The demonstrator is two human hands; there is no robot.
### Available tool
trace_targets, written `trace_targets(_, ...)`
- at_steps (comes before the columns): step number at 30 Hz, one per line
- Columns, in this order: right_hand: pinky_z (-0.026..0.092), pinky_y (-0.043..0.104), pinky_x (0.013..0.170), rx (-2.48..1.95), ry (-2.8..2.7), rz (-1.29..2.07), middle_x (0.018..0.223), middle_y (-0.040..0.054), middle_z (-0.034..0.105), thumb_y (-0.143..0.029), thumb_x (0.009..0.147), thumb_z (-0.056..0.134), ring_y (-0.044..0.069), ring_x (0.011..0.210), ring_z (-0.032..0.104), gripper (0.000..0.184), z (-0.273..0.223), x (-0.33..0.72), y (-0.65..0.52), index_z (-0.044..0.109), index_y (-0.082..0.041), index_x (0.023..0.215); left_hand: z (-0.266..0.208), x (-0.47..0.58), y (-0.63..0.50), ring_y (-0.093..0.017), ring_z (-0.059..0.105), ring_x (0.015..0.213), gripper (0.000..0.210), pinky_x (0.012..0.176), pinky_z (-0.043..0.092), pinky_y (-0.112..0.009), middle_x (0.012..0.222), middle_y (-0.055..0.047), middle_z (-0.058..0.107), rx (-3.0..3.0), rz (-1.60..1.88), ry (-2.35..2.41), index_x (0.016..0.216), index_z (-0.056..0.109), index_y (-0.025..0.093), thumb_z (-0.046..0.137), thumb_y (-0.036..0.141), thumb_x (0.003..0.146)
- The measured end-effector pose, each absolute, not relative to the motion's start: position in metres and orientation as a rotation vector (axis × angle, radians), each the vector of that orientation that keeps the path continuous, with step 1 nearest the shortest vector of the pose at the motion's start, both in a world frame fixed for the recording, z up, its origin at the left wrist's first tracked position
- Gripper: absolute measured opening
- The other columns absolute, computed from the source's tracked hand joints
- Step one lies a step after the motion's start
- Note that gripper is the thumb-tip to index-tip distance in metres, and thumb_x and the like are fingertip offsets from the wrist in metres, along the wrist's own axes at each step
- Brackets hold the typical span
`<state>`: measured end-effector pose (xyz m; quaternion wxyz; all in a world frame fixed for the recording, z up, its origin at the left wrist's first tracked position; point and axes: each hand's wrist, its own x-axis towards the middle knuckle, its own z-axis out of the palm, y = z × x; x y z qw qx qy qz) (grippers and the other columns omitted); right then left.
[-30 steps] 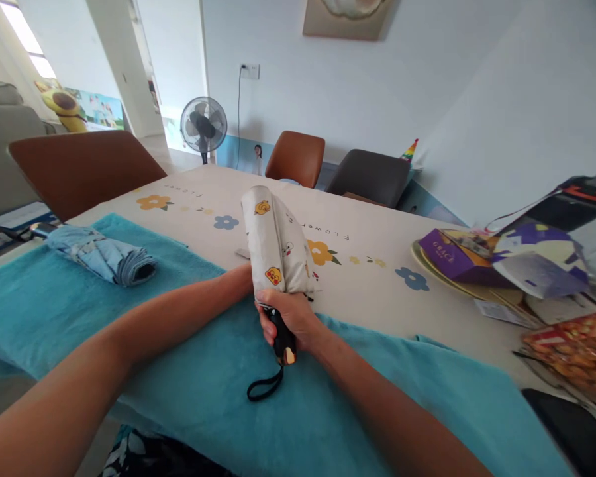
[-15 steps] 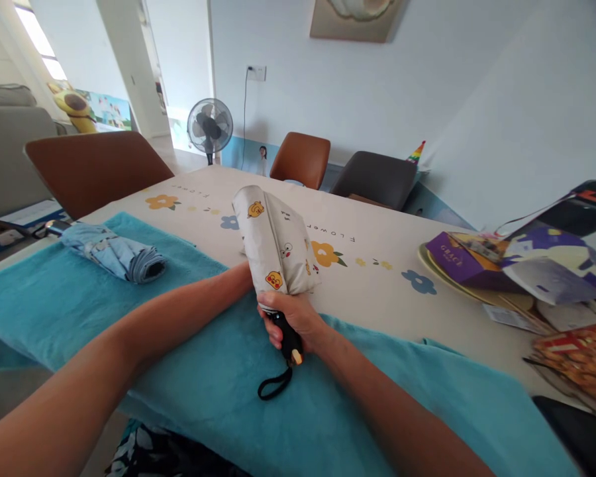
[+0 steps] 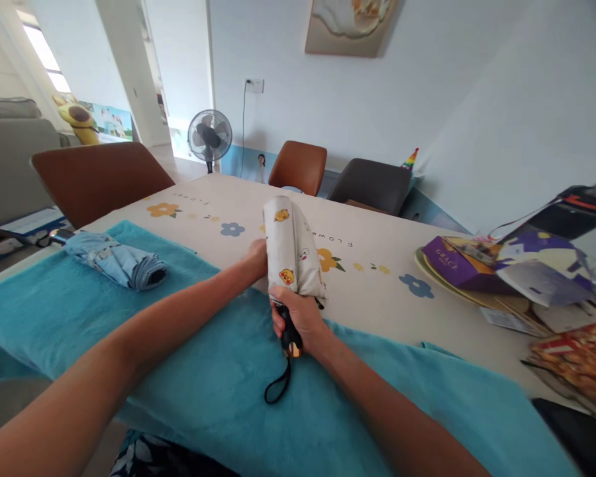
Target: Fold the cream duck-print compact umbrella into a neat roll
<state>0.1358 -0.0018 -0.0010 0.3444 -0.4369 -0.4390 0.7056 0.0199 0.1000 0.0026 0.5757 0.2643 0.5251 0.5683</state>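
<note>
A folded white umbrella (image 3: 284, 248) with yellow cartoon faces stands tilted in front of me, its fabric partly loose on the right side. My right hand (image 3: 300, 317) is closed round its base and black handle, thumb on the fabric. A black wrist strap (image 3: 278, 387) dangles from the handle's end. Behind the umbrella's left edge is my left hand (image 3: 259, 257); its fingers are hidden by the fabric. Over to the left, a rolled light-blue umbrella (image 3: 112, 260) lies on a turquoise towel (image 3: 198, 371), its handle pointing away to the left.
The towel covers the near side of a cream table (image 3: 372, 301) printed with flowers. At the right sit a purple box (image 3: 451, 262) on a plate and a food packet (image 3: 581, 358). Chairs (image 3: 298, 167) line the far side, with a fan (image 3: 209, 136) beyond.
The white umbrella and my right hand have shifted slightly right, and the umbrella is more upright. More of my left hand now shows at its left edge. The camera view has tipped up slightly.
</note>
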Motion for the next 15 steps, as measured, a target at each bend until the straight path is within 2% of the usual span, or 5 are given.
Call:
trace_targets(2, 0.032, 0.021, 0.031, -1.18, -1.078, 1.774, 0.034, -0.0037, 0.045, -0.037, 0.072, 0.057, 0.009, 0.028, 0.039, 0.025, -0.002, 0.139, 0.005, 0.05, -0.018, 0.056, 0.006, 0.021, 0.104, -0.011, 0.057, 0.071, 0.013, 0.065, 0.05, -0.027, 0.087, -0.004, 0.059, 0.595, 1.378, 1.3, 0.09, 0.057, 0.013, 0.05, 0.024, 0.088)
trace_targets(4, 0.032, 0.021, 0.031, -1.197, -1.035, 1.735, 0.034, -0.0037, 0.045, -0.037, 0.072, 0.058, 0.009, 0.028, 0.04, 0.026, -0.004, 0.143, 0.011, 0.05, -0.018, 0.057, 0.01, 0.024, 0.104, -0.009, 0.054, 0.063, 0.008, 0.06, 0.048, -0.024, 0.08, -0.002, 0.056, 0.629, 1.461, 1.315, 0.081, 0.052, 0.015, 0.048, 0.019, 0.085)
trace_targets(6, 0.033, 0.021, 0.031, -1.199, -1.016, 1.725, 0.035, -0.0038, 0.045, -0.037, 0.073, 0.058, 0.009, 0.028, 0.04, 0.026, -0.004, 0.144, 0.015, 0.051, -0.018, 0.056, 0.015, 0.028, 0.101, -0.01, 0.054, 0.067, 0.009, 0.062, 0.048, -0.025, 0.083, -0.004, 0.057, 0.712, 1.513, 1.271, 0.079, 0.051, 0.016, 0.048, 0.021, 0.084)
trace_targets(11, 0.034, 0.022, 0.032, -1.251, -1.063, 1.7, 0.035, -0.0023, 0.046, -0.034, 0.074, 0.058, 0.01, 0.029, 0.042, 0.026, -0.003, 0.142, 0.012, 0.051, -0.017, 0.055, 0.024, 0.033, 0.092, -0.013, 0.056, 0.075, 0.026, 0.066, 0.048, -0.025, 0.086, -0.006, 0.061, 0.921, 1.415, 1.149, 0.082, 0.058, 0.016, 0.053, 0.041, 0.082)
trace_targets(15, 0.036, 0.022, 0.033, -1.291, -1.125, 1.674, 0.036, -0.0008, 0.048, -0.034, 0.075, 0.058, 0.011, 0.031, 0.045, 0.027, -0.002, 0.139, 0.008, 0.053, -0.017, 0.054, 0.024, 0.034, 0.088, -0.017, 0.06, 0.073, 0.027, 0.069, 0.05, -0.029, 0.081, -0.007, 0.065, 0.954, 1.346, 1.091, 0.083, 0.062, 0.015, 0.063, 0.041, 0.076)
